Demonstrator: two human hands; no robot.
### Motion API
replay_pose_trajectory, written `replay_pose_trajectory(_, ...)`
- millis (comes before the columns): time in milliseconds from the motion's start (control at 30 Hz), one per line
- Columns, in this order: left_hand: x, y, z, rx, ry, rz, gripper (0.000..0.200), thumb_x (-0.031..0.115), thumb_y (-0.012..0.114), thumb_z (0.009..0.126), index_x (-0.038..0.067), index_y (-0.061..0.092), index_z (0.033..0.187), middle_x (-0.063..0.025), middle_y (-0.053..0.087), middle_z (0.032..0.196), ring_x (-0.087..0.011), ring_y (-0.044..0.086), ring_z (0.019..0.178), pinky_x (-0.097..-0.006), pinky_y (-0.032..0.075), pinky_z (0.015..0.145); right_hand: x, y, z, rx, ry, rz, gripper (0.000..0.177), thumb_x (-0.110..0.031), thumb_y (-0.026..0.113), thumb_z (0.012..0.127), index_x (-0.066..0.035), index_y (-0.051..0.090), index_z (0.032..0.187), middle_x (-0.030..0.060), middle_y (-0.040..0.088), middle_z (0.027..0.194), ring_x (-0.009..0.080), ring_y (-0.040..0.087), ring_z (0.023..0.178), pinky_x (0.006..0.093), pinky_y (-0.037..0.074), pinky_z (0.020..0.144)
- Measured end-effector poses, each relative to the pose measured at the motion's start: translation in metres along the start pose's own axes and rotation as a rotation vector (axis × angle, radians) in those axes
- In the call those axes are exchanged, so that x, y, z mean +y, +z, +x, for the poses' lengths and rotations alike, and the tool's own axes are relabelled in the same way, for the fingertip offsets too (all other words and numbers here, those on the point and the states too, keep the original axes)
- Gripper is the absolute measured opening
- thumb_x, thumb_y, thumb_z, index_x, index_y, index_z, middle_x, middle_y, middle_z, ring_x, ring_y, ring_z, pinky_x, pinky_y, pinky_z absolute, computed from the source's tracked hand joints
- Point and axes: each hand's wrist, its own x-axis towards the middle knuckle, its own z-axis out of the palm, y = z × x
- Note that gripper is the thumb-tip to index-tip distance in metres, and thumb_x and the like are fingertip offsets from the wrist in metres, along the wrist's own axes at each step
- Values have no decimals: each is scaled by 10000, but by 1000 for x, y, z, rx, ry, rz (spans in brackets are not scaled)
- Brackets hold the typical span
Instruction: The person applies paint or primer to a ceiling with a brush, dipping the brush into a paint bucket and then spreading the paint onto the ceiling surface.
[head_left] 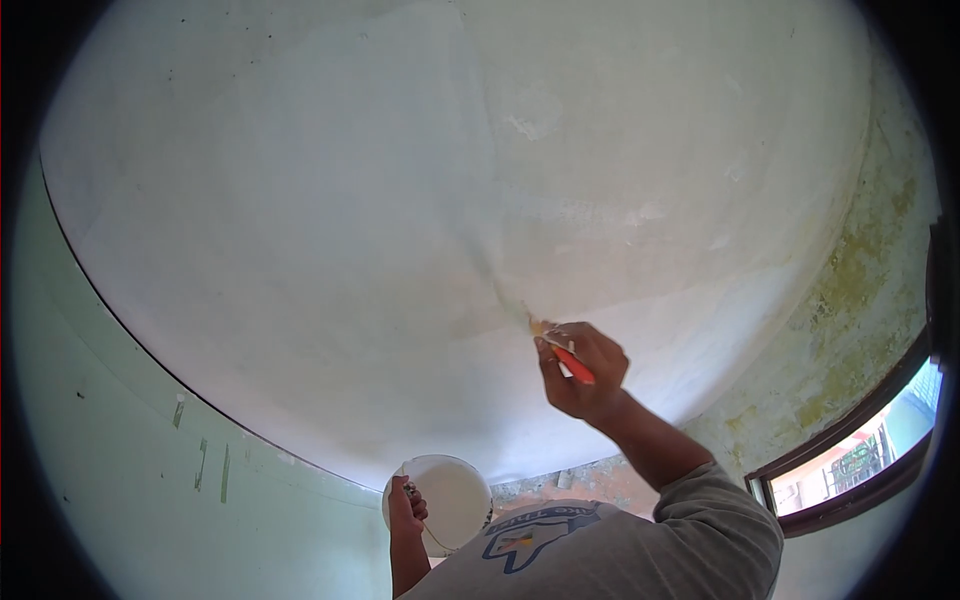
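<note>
My right hand (588,372) is raised and closed around a small paintbrush (577,366) with a red-orange handle. The pale tip of the paintbrush points up and to the left, right at the whitish ceiling (330,200). Lower down, my left hand (409,503) is closed on the edge of a round white bucket (455,497), its fingers wrapped at the rim. A thin wire handle hangs down across the bucket's front. My fingers partly cover the paintbrush's middle.
A pale green wall (150,450) with a few streaks runs along the left. To the right, a stained, mouldy wall (850,290) meets a dark-framed window (860,450) with daylight outside. The ceiling has patchy, uneven white areas.
</note>
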Motion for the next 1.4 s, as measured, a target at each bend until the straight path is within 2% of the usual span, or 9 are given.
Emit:
replay_pose_trajectory(233, -4, -7, 7, -46, 2, -54, 326, 391, 630, 860, 199, 437, 681, 70, 258, 482, -79, 195, 362, -281, 121, 369, 2, -8, 160, 194, -619, -143, 215, -4, 835, 767, -1, 745, 962, 149, 733, 949, 221, 745, 792, 282, 621, 630)
replay_pose_trajectory(267, -6, -7, 9, -52, -5, -62, 326, 391, 630, 860, 199, 437, 681, 70, 258, 482, -79, 195, 362, -281, 121, 369, 2, -7, 180, 136, -648, -184, 269, 43, 838, 745, 20, 707, 979, 160, 745, 1048, 255, 755, 882, 302, 640, 711)
replay_pose_trajectory(367, -7, -10, 10, -60, -13, -71, 322, 395, 628, 862, 197, 443, 688, 69, 266, 485, -79, 197, 360, -281, 120, 369, 25, 14, 220, 107, -727, -231, 288, 7, 794, 768, -56, 703, 1035, 111, 698, 1039, 218, 711, 885, 300, 599, 696)
replay_pose_trajectory(667, -5, -4, 1, -3, 15, -47, 319, 389, 620, 868, 204, 434, 687, 73, 256, 486, -77, 194, 358, -280, 116, 369, 40, 13, 61, -350, -754, -386, 146, -20, 690, 793, -19, 604, 911, 160, 640, 1031, 208, 638, 814, 306, 575, 715)
replay_pose_trajectory(867, 0, -1, 0, -25, 9, 13, 324, 386, 618, 868, 218, 416, 678, 74, 250, 491, -76, 202, 360, -276, 124, 365, 33, -14, -11, -669, -566, -246, 211, -21, 712, 778, -19, 592, 952, 119, 615, 1054, 216, 637, 895, 311, 568, 733)
replay_pose_trajectory(1033, -13, -7, 19, 124, 107, 120, 336, 378, 614, 893, 224, 421, 666, 83, 281, 493, -69, 245, 362, -266, 161, 353, 20, -37, -27, -608, 280, 165, 211, 32, 787, 762, -6, 661, 927, 117, 650, 897, 265, 675, 829, 341, 558, 687)
replay_pose_trajectory(1167, -32, -25, 44, 138, 206, 295, 332, 433, 527, 970, 205, 512, 730, 55, 404, 514, -81, 363, 381, -283, 249, 344, 46, -18, -101, -618, 442, 125, 84, 8, 750, 835, -12, 697, 897, 131, 655, 860, 296, 658, 756, 373, 530, 683)
replay_pose_trajectory(1333, -22, -20, 36, 133, 160, 247, 265, 380, 583, 926, 125, 605, 857, 87, 320, 520, -58, 267, 384, -269, 197, 361, 58, 8, -213, -627, 849, 93, 66, -32, 708, 872, -14, 734, 930, 142, 698, 865, 260, 689, 773, 345, 534, 697)
replay_pose_trajectory(1400, -22, -25, 45, 96, 78, 168, 308, 389, 591, 918, 85, 637, 944, 88, 300, 519, -56, 257, 380, -263, 188, 363, 62, 9, -239, -693, 978, 12, 143, -87, 674, 904, 24, 744, 963, 136, 746, 839, 179, 706, 755, 307, 546, 730)
